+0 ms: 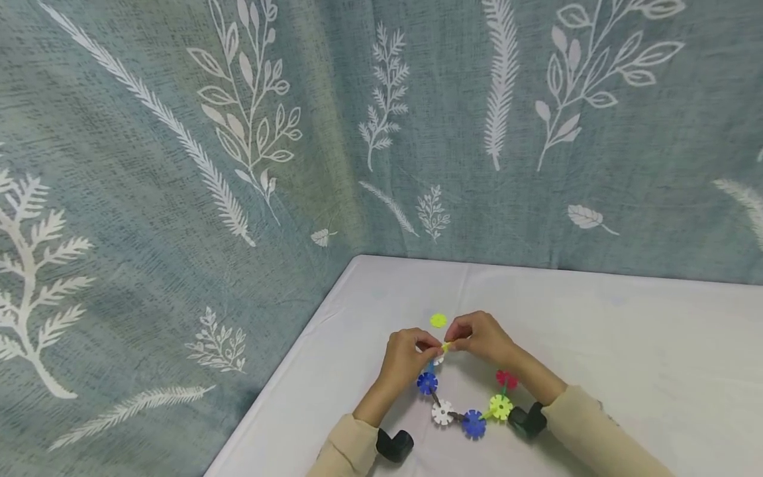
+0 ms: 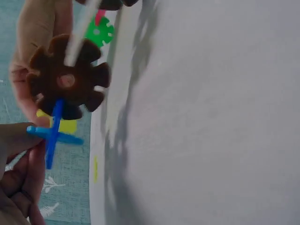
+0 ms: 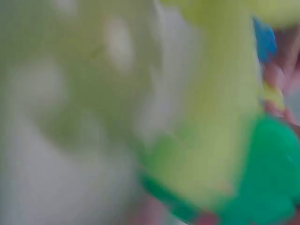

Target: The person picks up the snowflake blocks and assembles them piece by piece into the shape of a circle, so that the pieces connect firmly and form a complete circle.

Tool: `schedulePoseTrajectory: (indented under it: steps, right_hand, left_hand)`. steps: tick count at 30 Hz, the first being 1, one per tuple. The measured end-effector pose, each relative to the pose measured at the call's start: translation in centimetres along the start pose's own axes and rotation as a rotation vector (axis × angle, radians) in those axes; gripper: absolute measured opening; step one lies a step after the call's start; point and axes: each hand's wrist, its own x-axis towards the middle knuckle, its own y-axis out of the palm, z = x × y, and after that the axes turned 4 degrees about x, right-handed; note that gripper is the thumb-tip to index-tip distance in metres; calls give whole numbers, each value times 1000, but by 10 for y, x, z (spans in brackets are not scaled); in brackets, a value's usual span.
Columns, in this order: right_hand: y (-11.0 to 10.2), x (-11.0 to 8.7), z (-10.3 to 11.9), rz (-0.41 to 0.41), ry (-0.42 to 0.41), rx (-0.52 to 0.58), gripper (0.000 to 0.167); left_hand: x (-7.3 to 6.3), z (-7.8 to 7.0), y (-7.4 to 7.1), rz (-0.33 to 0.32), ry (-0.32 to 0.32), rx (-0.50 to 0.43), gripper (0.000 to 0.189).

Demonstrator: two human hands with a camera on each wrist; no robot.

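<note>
In the head view, my left hand [image 1: 405, 358] and right hand [image 1: 483, 338] meet fingertip to fingertip, pinching a small yellow notched disc [image 1: 446, 346]. From there a curved chain of interlocked plastic discs hangs towards me: a blue disc [image 1: 427, 383], a white disc [image 1: 442, 413], another blue disc [image 1: 473, 424], a yellow-green disc [image 1: 501, 407] and a red disc [image 1: 507, 379]. Close up in the left wrist view are a brown disc [image 2: 44, 70] and a blue disc [image 2: 57, 112] seen edge-on. The right wrist view is mostly blurred, with a green disc [image 3: 274, 168] up close.
A loose yellow disc [image 1: 438, 320] lies on the white-covered table [image 1: 626, 344] just beyond my hands. Black wrist-worn devices [image 1: 395, 446] hang below both sleeves. A leaf-patterned curtain [image 1: 447, 99] stands behind and to the left of the table.
</note>
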Motion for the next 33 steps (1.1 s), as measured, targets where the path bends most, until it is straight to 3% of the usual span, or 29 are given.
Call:
schedulePoseTrajectory:
  steps: [4, 8, 11, 19, 28, 33]
  right_hand:
    - [-13, 15, -5, 47, 23, -75, 25]
    - [-16, 32, -11, 26, 147, -254, 30]
    - [-11, 41, -16, 65, 223, -295, 33]
    - [-2, 55, -18, 46, 284, -387, 21]
    - [-4, 43, -12, 57, 252, -218, 10]
    - [-19, 26, -5, 76, 289, 28, 20]
  left_hand:
    - [-3, 4, -1, 12, -45, -10, 4]
    - [-8, 4, 1, 2, -84, -11, 5]
    - [-11, 3, 1, 2, -113, 4, 5]
    - [-8, 6, -7, -67, -137, 41, 4]
    - [-7, 8, -3, -103, -125, 51, 4]
    - [-7, 5, -4, -118, -94, 61, 4]
